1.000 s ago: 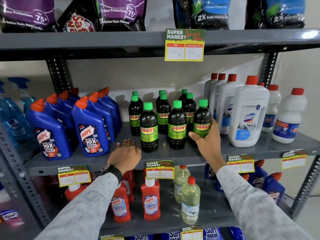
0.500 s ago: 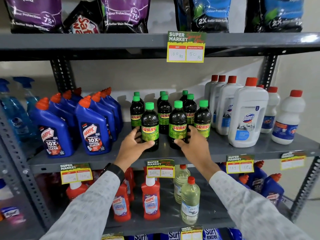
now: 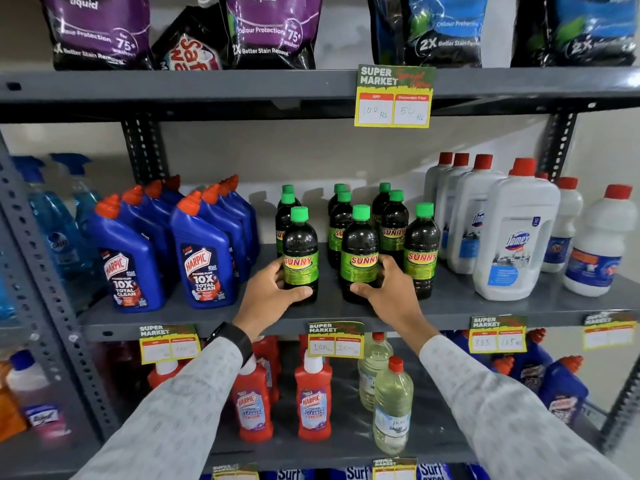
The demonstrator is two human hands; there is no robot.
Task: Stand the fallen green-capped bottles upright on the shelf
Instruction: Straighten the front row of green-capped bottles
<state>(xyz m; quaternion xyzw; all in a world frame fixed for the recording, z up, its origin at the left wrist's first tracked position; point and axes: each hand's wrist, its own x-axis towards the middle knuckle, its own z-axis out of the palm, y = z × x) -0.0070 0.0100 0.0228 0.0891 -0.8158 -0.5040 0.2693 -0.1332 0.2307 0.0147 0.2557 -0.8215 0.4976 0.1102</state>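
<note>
I count nine green-capped bottles (image 3: pixel 393 233) upright on the middle shelf (image 3: pixel 485 306) — three rows. My left hand (image 3: pixel 266 299) grips the front-left bottle (image 3: pixel 300 258) at nine o'clock of the cluster; my right hand (image 3: pixel 391 292) clamps the front-centre bottle (image 3: pixel 360 261) — a third stands free at three o'clock.

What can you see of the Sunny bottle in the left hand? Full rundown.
The front-left Sunny bottle is a dark, glossy, plastic-looking bottle with a bright green screw cap and a green label lettered SUNNY in red. It stands upright near the front edge of the grey middle shelf. The left hand wraps its lower body, thumb across the front. It touches no neighbouring bottle.
</note>
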